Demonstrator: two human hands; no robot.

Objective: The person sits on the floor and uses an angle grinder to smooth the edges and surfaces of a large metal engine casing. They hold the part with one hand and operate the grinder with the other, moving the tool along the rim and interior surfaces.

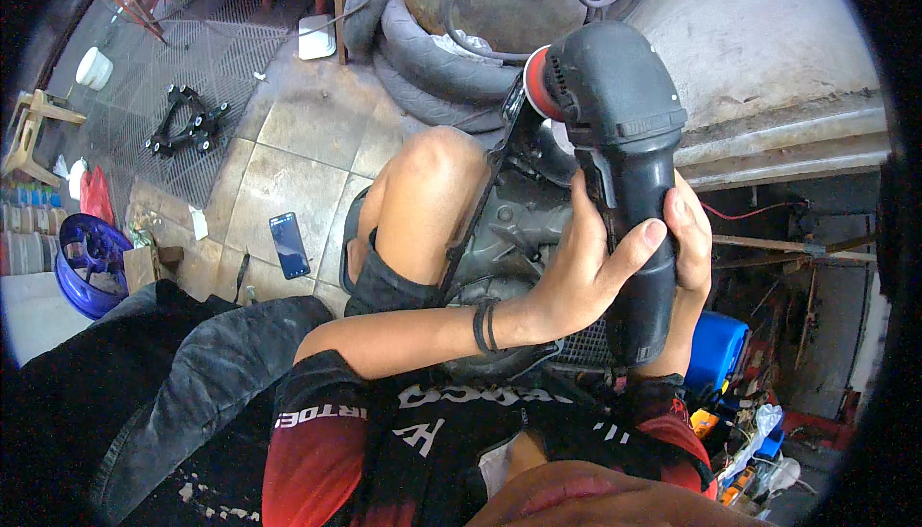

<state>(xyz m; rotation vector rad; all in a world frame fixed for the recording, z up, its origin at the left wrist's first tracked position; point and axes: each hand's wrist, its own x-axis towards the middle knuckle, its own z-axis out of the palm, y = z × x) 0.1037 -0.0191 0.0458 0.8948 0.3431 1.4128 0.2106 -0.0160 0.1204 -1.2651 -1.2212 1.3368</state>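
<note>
I hold a black cordless polisher (629, 133) upright, its head at the top and its red round pad (541, 85) facing left. Around the handle, just below the head, my left hand (586, 277) is closed, its thumb lying across the front. My right hand (690, 234) grips the same handle from the right side, with some fingers hidden behind it. Under my arms lies a grey metal engine casing (509, 225), partly covered by my left forearm. Close to the pad is a dark glossy part (543, 155), mostly hidden by the polisher.
Dark quilted tubing (442, 57) and hoses lie ahead. A phone (287, 245) rests on the tiled floor to the left, with a black metal bracket (187, 121) beyond it. A purple wheel rim (91, 263) stands far left. A blue case (715, 349) is at lower right.
</note>
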